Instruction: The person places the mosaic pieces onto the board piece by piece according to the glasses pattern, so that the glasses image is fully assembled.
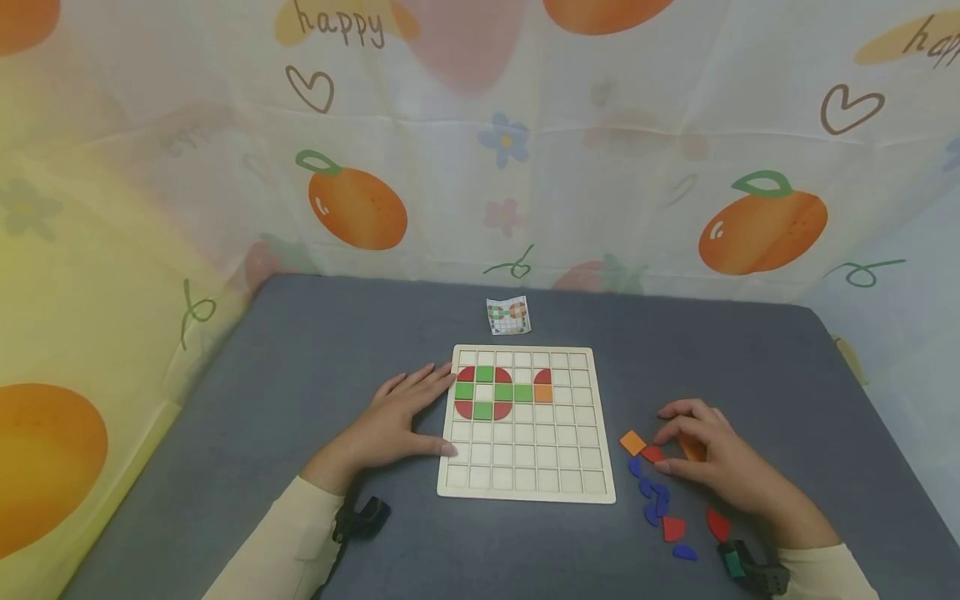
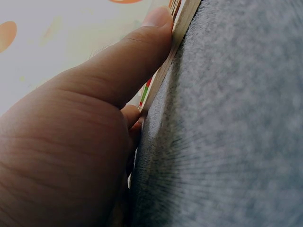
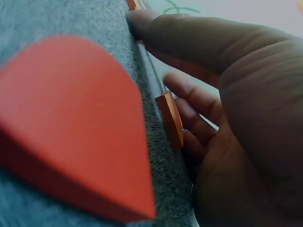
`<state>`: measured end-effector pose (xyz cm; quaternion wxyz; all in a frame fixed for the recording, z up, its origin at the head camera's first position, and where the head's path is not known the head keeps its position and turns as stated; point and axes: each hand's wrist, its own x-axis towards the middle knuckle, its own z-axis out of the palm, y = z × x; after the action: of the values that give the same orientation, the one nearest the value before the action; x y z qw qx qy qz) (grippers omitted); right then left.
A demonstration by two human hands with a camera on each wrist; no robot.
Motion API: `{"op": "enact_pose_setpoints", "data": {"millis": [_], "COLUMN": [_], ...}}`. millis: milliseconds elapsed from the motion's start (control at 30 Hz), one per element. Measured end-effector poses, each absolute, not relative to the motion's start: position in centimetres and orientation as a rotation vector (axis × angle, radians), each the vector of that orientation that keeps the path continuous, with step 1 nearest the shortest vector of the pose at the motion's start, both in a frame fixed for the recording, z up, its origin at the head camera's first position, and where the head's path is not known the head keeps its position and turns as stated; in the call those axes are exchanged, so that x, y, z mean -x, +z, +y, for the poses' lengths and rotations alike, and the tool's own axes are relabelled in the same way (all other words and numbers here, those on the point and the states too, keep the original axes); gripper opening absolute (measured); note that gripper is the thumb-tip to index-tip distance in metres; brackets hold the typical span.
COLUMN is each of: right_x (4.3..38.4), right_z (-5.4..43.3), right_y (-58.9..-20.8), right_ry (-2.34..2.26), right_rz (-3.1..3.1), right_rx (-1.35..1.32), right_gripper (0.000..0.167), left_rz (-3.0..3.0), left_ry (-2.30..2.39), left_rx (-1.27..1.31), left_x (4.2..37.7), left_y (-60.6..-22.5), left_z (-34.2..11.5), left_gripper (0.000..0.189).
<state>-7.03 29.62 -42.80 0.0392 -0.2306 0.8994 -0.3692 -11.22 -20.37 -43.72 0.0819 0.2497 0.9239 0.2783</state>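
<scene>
Eleven tiles point(image 1: 503, 392) in grid board point(image 1: 525, 457); left fingers point(image 1: 431, 392) touching edge.

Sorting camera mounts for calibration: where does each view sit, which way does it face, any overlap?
Head: on the person's head, looking forward and down at the board; left hand, right hand and both sleeves show.
Left wrist: on that wrist, looking along the left hand to the board's edge; part of that hand shows.
Right wrist: on that wrist, a red piece close in front; part of the right hand shows.
Shared: head and left wrist both show the left hand at the board's edge.
</scene>
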Motion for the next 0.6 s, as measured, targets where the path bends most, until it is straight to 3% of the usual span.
{"op": "enact_pose_setpoints", "data": {"millis": [600], "right_x": [7.1], "right_z": [28.97], "right_y": [-42.83], "right_ry": [-1.112], "right_rz": [2.841], "right_rx": [0.651], "right_gripper": [0.022], "left_rz": [2.761], "left_ry": [0.83], "left_rx": [-0.739], "left_x": [11.23], "left_y": [-43.71], "left_z": [-20.34], "left_gripper": [0.112]}}
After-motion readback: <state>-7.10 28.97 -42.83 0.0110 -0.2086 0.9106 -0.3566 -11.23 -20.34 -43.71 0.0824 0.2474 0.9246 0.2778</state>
